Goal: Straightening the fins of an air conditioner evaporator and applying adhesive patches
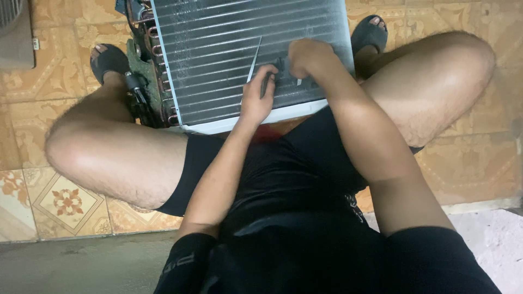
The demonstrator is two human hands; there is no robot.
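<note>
The finned coil (218, 54), a silver air-conditioner heat exchanger with copper tube bends (158, 71) down its left edge, stood on the tiled floor (65, 201) between the seated person's spread knees, its near edge tipped toward the lap. Judging by the fins, the work looked only partly through: most rows ran even and bright, while the patch under the hands seemed darker and rougher, though blur made it hard to be sure. The left hand (256, 98) reached up from below with the wrist straight, its grip closed on a thin metal tool (254, 60) whose blade angled up across the fins. The right hand (305, 57) came in from the right with the elbow bent and the forearm crossing the thigh, fingers curled down onto the fins; whether its grip held something small could not be told. Dark sandals (109, 60) flanked the coil.
</note>
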